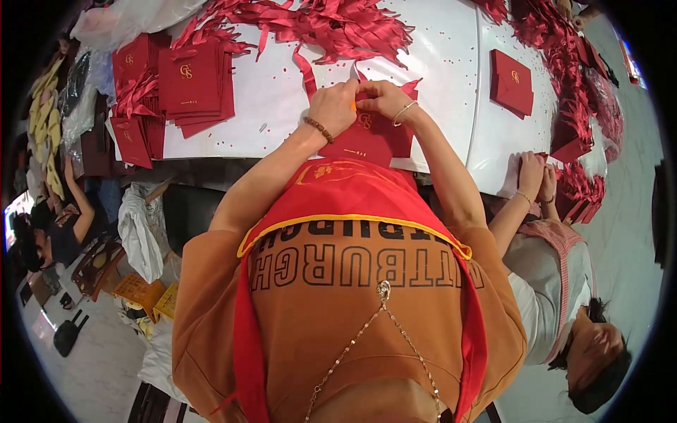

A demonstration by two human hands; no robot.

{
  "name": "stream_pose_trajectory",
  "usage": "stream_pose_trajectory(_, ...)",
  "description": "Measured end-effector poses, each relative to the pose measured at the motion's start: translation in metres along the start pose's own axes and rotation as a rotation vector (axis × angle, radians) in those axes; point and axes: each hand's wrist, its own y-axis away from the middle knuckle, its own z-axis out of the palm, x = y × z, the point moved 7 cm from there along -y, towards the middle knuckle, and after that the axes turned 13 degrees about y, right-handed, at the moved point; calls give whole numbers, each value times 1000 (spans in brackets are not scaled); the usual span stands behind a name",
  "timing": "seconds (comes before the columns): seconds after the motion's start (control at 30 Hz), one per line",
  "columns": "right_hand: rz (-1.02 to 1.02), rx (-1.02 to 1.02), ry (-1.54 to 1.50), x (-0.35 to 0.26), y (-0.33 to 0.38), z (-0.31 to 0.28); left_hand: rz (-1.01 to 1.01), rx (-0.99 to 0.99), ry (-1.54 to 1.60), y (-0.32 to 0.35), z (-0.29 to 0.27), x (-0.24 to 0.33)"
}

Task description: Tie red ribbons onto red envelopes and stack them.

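White table [444,53], heap of red ribbons [342,28] across far side. Stack of red paper bags [196,83] toward left. Single red bag [361,141] at near edge. Left hand [334,107], right hand [386,99] meet over its top — fingers drawn narrow, cannot tell what each grips.

hands [334,108] together at top of red bag [374,135] | ribbon heap [342,28] beyond | bag stack [189,84] left | white table [441,92] beneath
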Motion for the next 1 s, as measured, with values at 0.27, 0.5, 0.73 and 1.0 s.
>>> stream_pose_trajectory(0.27,-67,-27,-51,-2,-3,5,-42,71,153,10,-3,-5)
stream_pose_trajectory(0.5,-114,116,285,-22,5,1,-369,-246,231,3,-17,-28)
stream_pose_trajectory(0.73,-247,608,1137,-84,45,2,-220,-518,-215,-28,-13,-44)
stream_pose_trajectory(1.0,-342,646,977,-76,51,10,-257,-1019,102,-37,23,-44)
